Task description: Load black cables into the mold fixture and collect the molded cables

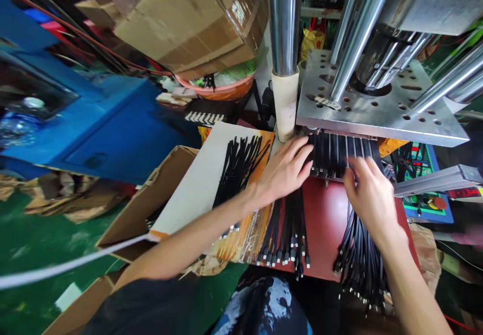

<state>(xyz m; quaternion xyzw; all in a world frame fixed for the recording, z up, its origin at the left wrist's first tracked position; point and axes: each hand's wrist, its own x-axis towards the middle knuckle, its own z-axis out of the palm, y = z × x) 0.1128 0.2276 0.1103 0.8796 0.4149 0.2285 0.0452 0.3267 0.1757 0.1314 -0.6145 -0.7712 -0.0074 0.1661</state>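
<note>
I have both hands at work in the right half of my view. The left hand (289, 169) sits just right of centre, back of the hand up, its fingers reaching to the left end of a dark slotted fixture (329, 153). I can't make out whether its grip has anything in it. The right hand (372, 194) is at the fixture's right end, fingers bent and thumb near the forefinger; it is blurred, and I can't tell whether that grip is pinching a cable.

I count 3 bundles of black cables. The left bundle (241, 161) lies left of centre, partly on a white sheet (188, 189) and partly behind the left forearm. The middle bundle (286, 234) hangs below the left hand, pale connector tips pointing to the bottom of the frame. The right bundle (360, 257) fans out below the right hand, over the edge of the red counter (320, 224).

Above the fixture, at upper right, I see a steel plate (366, 116) with round holes and shiny posts. A taped cardboard box (199, 33) fills upper centre, above a basket (224, 91); a blue cabinet (113, 123) stands at left.
</note>
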